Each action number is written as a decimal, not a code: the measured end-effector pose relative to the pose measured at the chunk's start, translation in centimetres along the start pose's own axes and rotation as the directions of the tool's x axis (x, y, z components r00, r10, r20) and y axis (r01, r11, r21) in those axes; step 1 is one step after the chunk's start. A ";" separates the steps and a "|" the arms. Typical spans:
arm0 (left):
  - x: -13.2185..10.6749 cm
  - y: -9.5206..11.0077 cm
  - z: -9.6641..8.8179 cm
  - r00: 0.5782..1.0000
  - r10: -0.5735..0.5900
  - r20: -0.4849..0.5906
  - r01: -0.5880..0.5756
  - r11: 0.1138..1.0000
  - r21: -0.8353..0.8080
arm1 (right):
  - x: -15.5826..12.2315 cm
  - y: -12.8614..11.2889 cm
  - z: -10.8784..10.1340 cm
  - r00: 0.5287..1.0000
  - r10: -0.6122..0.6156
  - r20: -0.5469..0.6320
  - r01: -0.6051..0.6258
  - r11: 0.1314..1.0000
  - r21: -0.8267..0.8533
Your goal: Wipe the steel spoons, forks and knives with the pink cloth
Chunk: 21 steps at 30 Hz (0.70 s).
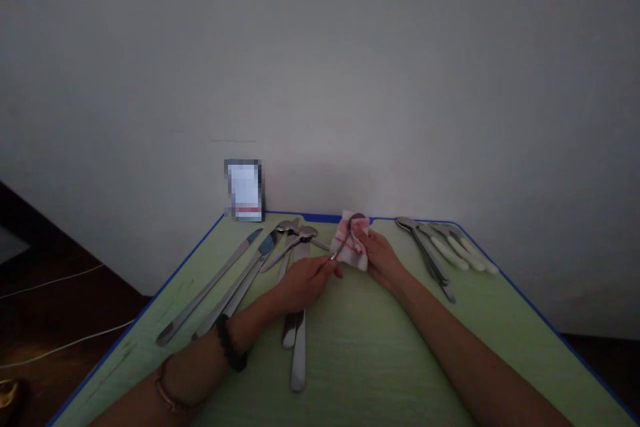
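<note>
A metal spoon [342, 245] is held by its handle in my left hand [306, 282], whose fingers are pinched closed. The spoon's bowl rests against a pink and white cloth [345, 255]. My right hand [382, 256] grips that cloth from the right side, thumb near the bowl. Under and left of my left wrist lie several knives [299, 360] and spoons [306, 233], some crossing each other. Part of this pile is covered by my left hand and forearm.
Stacked spoons [425, 253] lie at the back right, beside several white-handled utensils [450, 252]. A lit, blurred screen [245, 188] leans on the wall [350, 80] at the back left. The green table [370, 360] has a blue edge.
</note>
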State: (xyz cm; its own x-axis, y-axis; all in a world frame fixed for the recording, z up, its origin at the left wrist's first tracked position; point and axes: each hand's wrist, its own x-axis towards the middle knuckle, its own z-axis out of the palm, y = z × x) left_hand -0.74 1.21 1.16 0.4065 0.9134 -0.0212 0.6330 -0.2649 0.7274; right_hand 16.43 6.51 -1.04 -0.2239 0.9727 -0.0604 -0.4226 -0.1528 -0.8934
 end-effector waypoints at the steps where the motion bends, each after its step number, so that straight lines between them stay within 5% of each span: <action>1: 0.0 0.0 0.0 1.000 0.001 0.000 -0.001 1.000 0.010 | 0.0 0.0 0.0 1.000 0.005 0.003 -0.005 1.000 -0.002; 10: -0.1 0.2 0.1 0.998 0.045 0.051 -0.055 0.974 0.220 | 0.9 0.4 0.0 0.956 -0.157 -0.248 0.191 0.974 0.120; 21: -0.1 -0.2 0.4 0.994 0.037 0.106 -0.075 0.921 0.383 | 0.0 -0.4 0.1 0.998 0.069 -0.008 -0.069 0.998 0.001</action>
State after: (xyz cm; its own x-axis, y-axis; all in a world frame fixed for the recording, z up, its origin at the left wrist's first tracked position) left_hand -0.65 1.04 0.80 0.4973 0.8650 -0.0664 0.8045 -0.4311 0.4085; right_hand 16.48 6.56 -0.58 -0.2456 0.9613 -0.1251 -0.4073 -0.2194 -0.8865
